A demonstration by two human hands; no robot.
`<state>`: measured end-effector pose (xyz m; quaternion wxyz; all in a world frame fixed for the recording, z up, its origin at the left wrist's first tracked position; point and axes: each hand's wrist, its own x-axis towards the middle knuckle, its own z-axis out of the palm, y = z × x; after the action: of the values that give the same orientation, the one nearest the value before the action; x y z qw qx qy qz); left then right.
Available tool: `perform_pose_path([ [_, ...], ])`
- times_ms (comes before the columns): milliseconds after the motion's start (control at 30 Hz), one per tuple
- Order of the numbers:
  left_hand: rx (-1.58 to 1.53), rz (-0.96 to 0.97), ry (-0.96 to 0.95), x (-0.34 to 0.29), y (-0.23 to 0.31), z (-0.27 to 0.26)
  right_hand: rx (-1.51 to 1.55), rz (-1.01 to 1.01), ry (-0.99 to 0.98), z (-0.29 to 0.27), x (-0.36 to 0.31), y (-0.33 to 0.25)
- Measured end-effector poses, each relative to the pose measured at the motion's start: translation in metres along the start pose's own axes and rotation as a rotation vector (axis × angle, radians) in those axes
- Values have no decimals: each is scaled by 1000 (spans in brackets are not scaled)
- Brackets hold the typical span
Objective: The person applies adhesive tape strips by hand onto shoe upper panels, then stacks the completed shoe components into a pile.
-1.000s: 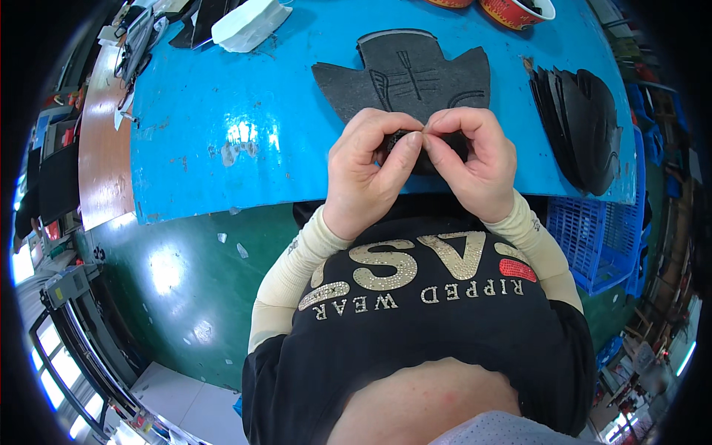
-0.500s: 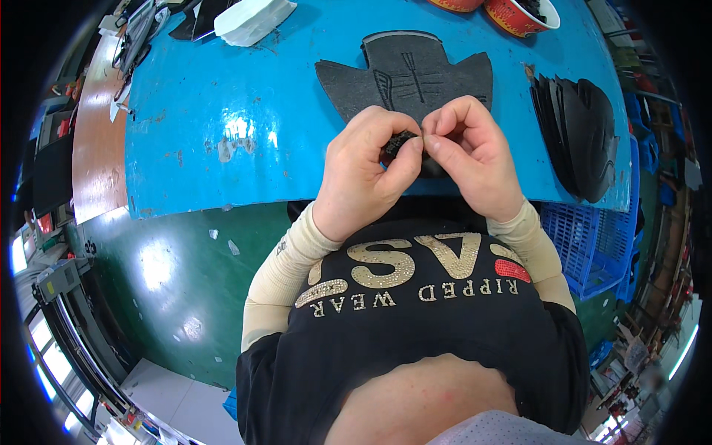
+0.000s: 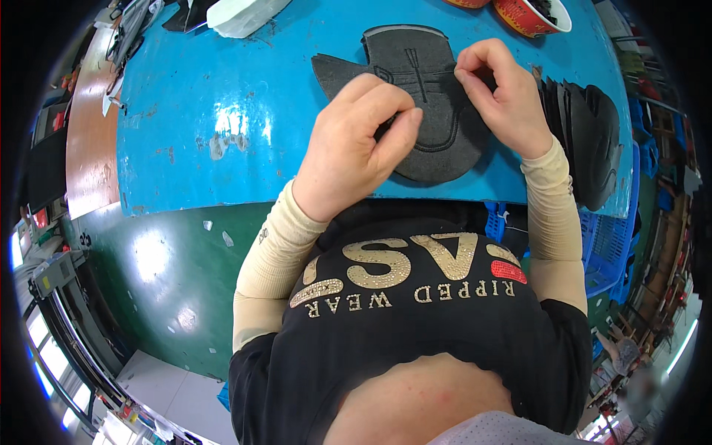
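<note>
A dark grey, flat foam-like piece (image 3: 439,159) lies on the blue table in front of me, with grooved lines on its face and a pointed wing at its left. My left hand (image 3: 360,144) is closed, thumb against fingers, above the piece's near left part. Whatever it holds is hidden by the fingers. Over the piece's right side, my right hand (image 3: 503,100) pinches thumb and forefinger together. Anything between those fingertips is too small to make out. The two hands are apart.
To the right stands a row of dark curved pieces (image 3: 593,148). A red-patterned bowl (image 3: 523,16) with black bits is at the far right, another beside it. A white block-like container (image 3: 241,15) sits far left. A blue crate (image 3: 604,252) is below the table's right edge.
My hands were together at the fingertips, with a small black textured thing in the left. They have separated: the right moved up and right, the left slightly. More of the grey piece shows.
</note>
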<state>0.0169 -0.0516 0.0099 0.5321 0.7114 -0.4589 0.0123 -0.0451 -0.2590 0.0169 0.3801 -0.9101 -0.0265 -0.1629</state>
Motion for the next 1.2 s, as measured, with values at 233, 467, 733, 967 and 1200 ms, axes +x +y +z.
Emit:
perform_pose_path([
  [233,139,-40,12,2,-2,7,-86,-38,-8,9,1,7],
  [467,388,99,-127,6,-5,15,-100,-43,-17,11,0,7],
  [733,568,97,-181,18,-9,24,-145,-104,-14,10,2,7],
  [967,639,86,-194,20,-7,29,-195,-124,-40,7,6,7],
  [1200,667,89,-248,21,-11,32,-200,-36,-39,-1,4,2],
])
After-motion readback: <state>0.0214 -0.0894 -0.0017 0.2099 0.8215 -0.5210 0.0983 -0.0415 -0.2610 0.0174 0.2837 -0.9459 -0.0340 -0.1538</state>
